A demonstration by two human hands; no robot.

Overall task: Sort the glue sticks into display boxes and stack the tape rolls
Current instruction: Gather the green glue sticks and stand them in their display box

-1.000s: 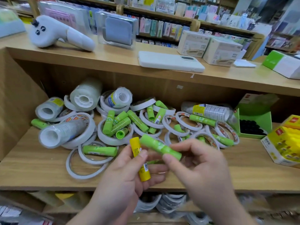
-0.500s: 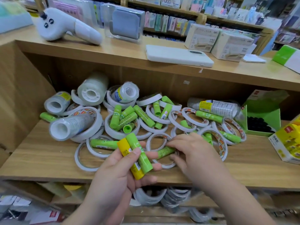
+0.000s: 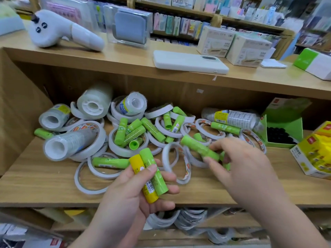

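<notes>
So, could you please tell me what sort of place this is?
Most likely a stationery shop: wooden shelves piled with tape rolls and glue sticks, retail display boxes, and packaged goods racked behind.

Bright, even shop light falls from above; the shelf (image 3: 35,185) recess at 12 o'clock sits in soft shadow. My right hand (image 3: 241,169) smears with motion blur. Toward 3 and 9 o'clock the edges bow and go soft.
</notes>
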